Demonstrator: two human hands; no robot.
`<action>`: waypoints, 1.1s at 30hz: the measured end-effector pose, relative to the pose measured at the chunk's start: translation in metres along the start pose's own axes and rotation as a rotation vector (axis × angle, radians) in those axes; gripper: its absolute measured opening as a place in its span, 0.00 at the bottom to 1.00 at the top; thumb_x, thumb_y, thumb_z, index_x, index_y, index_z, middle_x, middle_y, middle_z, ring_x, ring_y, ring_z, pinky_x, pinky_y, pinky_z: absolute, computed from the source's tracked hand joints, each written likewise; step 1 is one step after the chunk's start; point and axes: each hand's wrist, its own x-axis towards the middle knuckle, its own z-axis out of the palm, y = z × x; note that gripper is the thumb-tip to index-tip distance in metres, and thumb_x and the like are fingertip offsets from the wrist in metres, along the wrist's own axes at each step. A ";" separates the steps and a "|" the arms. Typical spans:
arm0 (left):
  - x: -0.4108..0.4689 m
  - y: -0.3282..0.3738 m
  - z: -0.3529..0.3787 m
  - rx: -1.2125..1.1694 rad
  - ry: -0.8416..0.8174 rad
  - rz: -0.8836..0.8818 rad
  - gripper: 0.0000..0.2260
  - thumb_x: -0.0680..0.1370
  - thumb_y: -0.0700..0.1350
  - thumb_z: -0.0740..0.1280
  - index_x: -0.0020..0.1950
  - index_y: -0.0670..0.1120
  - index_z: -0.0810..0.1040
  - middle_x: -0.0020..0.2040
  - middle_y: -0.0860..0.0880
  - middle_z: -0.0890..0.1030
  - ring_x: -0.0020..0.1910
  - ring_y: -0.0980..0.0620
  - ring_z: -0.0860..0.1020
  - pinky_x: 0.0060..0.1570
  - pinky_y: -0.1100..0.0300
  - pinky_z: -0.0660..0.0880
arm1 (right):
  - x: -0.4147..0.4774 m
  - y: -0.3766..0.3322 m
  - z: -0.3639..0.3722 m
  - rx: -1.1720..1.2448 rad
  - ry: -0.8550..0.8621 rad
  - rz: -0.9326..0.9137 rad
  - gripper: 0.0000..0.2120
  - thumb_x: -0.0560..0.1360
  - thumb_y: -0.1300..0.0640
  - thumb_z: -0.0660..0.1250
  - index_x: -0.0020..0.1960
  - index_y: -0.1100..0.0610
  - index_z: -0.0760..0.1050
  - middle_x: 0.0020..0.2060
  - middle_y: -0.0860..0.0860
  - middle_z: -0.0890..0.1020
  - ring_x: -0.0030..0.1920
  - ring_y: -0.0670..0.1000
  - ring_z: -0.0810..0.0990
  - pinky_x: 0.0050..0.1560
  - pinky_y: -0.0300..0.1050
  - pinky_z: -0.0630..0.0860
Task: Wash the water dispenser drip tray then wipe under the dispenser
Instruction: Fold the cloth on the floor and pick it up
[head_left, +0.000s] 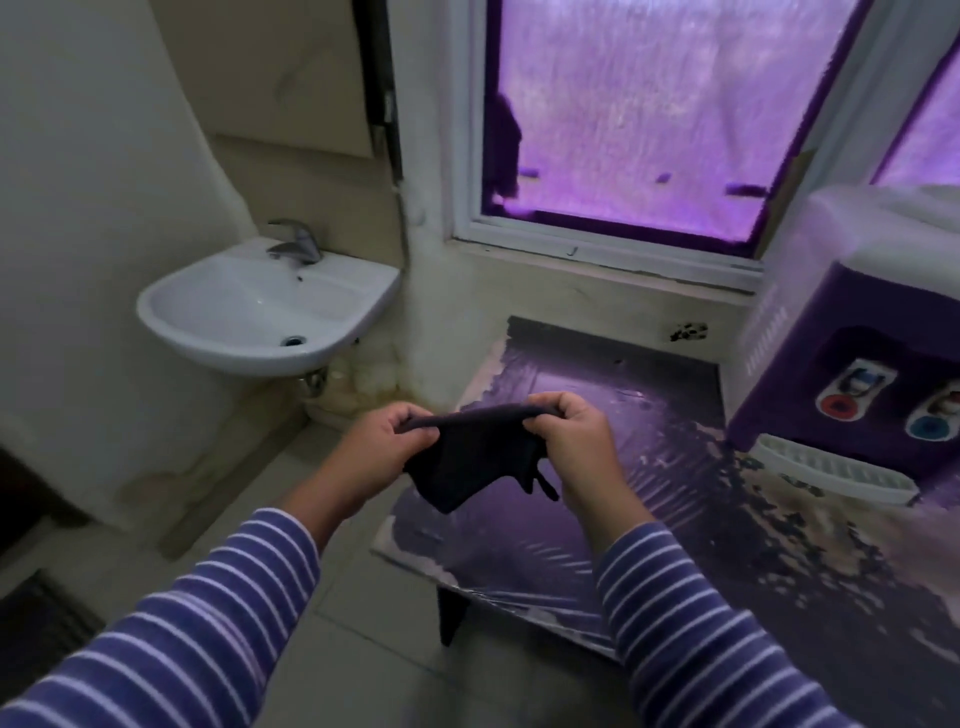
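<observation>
Both hands pinch a dark cloth (467, 462) by its upper edge. The left hand (387, 447) and right hand (576, 441) each have fingers curled tight round a corner, so the fabric is stretched between them and hangs down in a loose fold. A small strip dangles near the right wrist, perhaps a loop or tag; the dim light makes it hard to tell.

Striped sleeves (218, 623) cover both forearms. The cloth is held above the near-left edge of a worn purple table (597, 384). On the table's right side stands the water dispenser (831, 322), its white slatted drip tray (831, 470) seated at its base under two taps. A wall sink (208, 317) with a faucet (296, 241) is to the left.
</observation>
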 end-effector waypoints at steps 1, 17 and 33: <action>-0.001 -0.004 -0.014 0.007 0.031 0.001 0.03 0.77 0.35 0.65 0.46 0.41 0.78 0.38 0.46 0.79 0.39 0.50 0.76 0.41 0.56 0.75 | -0.002 -0.003 0.011 -0.002 -0.015 -0.001 0.10 0.70 0.69 0.65 0.42 0.56 0.79 0.37 0.52 0.82 0.40 0.52 0.79 0.42 0.49 0.78; 0.090 -0.113 -0.147 0.037 0.327 -0.276 0.08 0.80 0.41 0.60 0.43 0.50 0.75 0.44 0.46 0.80 0.41 0.48 0.79 0.42 0.53 0.75 | 0.062 0.027 0.189 -0.183 -0.256 0.102 0.13 0.70 0.68 0.67 0.36 0.51 0.78 0.33 0.50 0.81 0.37 0.52 0.78 0.36 0.43 0.73; 0.140 -0.200 -0.293 0.072 0.147 -0.225 0.11 0.79 0.38 0.60 0.49 0.54 0.75 0.52 0.50 0.78 0.53 0.50 0.77 0.46 0.58 0.73 | 0.054 0.068 0.369 -0.472 -0.287 0.364 0.04 0.71 0.65 0.65 0.44 0.59 0.73 0.40 0.56 0.77 0.39 0.52 0.74 0.36 0.44 0.70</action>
